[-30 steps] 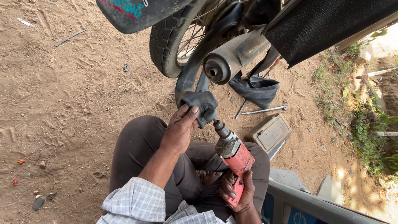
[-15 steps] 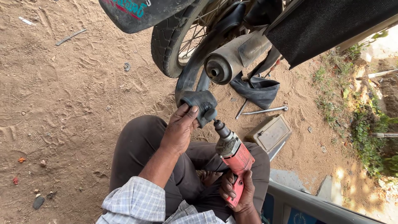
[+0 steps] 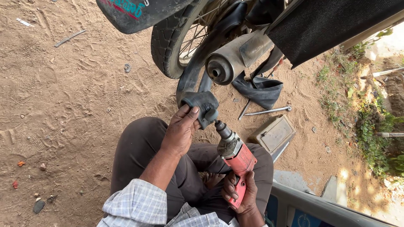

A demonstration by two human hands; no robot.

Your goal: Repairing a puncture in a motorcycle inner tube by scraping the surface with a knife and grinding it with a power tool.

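Note:
My left hand [image 3: 182,130] grips a folded black rubber inner tube [image 3: 200,103] that loops down from the motorcycle's rear wheel [image 3: 170,40]. My right hand [image 3: 240,194] holds a red power drill [image 3: 235,162] by its handle. The drill's tip presses against the fold of the tube just right of my left thumb. I am crouched on the dirt, knees under my arms.
A chrome exhaust muffler [image 3: 230,61] hangs above the tube. On the dirt to the right lie a slack black tube [image 3: 260,89], a metal tyre lever [image 3: 267,111] and a flat metal box [image 3: 274,133]. Grass and weeds [image 3: 370,122] edge the far right.

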